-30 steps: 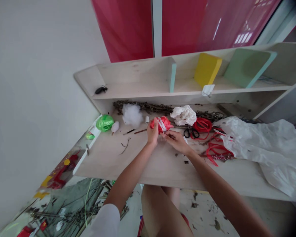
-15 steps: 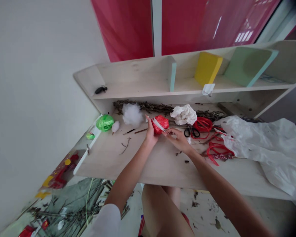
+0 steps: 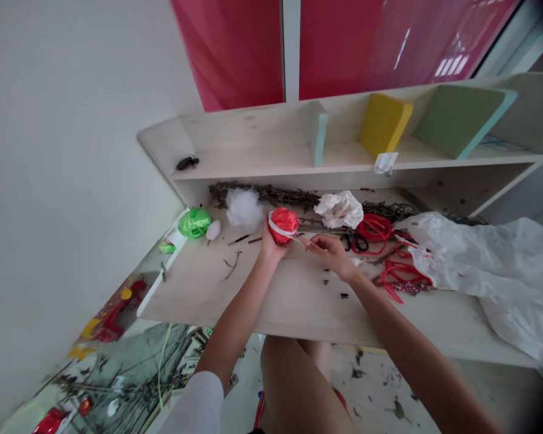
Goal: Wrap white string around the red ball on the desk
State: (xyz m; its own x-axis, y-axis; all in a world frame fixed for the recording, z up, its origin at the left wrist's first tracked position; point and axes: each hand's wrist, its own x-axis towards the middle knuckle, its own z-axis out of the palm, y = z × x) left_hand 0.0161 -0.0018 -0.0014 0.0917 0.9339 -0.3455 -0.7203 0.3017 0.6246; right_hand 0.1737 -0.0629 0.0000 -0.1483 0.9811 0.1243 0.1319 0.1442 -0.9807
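Note:
My left hand (image 3: 271,246) is closed around a shiny red ball (image 3: 285,220), wrapped in ribbon, above the desk. A white band of string (image 3: 278,231) circles the ball. Its free end runs to the right, pinched between the fingertips of my right hand (image 3: 330,252). Behind the ball on the left lies a tuft of white stuffing (image 3: 244,208). Crumpled white paper (image 3: 339,210) sits behind my right hand, and black scissors (image 3: 356,243) lie beside that hand.
A green ribbon ball (image 3: 194,223) and a small white ball on a stick (image 3: 213,230) stand at left. Dry twigs (image 3: 271,194) run along the back. Red ribbon (image 3: 373,231) and a clear plastic bag (image 3: 493,265) lie at right. A divided shelf (image 3: 253,160) rises behind.
The red ball has moved slightly left and turned in my left hand. My right hand has drawn away from it, and a stretch of white string now shows between them.

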